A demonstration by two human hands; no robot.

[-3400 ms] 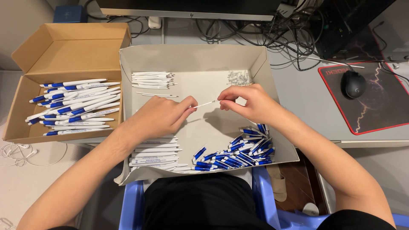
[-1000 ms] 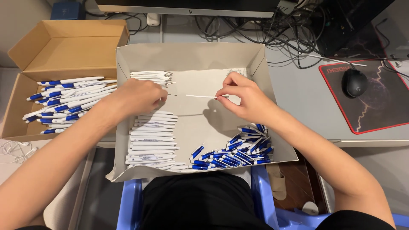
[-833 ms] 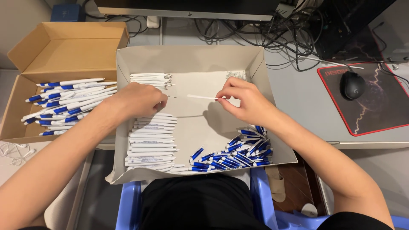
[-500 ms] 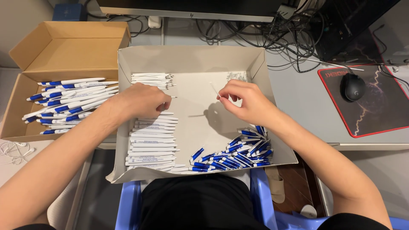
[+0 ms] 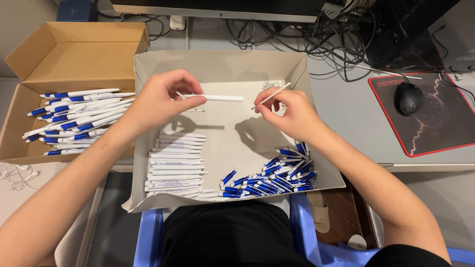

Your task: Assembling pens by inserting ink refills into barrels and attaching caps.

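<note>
My left hand [image 5: 161, 99] holds a white pen barrel [image 5: 217, 98] level over the middle of a shallow grey-white cardboard tray [image 5: 222, 64]. My right hand [image 5: 289, 113] pinches a thin white ink refill [image 5: 271, 95], tilted, its tip a short way from the barrel's open end. In the tray below lie a stack of white barrels [image 5: 173, 165] at the left and a heap of blue pen parts [image 5: 269, 175] at the lower right.
A brown cardboard box [image 5: 74, 49] to the left holds several finished white-and-blue pens [image 5: 79, 118]. A black mouse [image 5: 409, 98] sits on a red-edged mat at the right. Tangled cables and a monitor base lie behind. White earphones [image 5: 17, 173] lie at the far left.
My left hand has lifted a white barrel from the far pile and brought it toward the centre. My right hand kept the refill and turned it toward the barrel.
</note>
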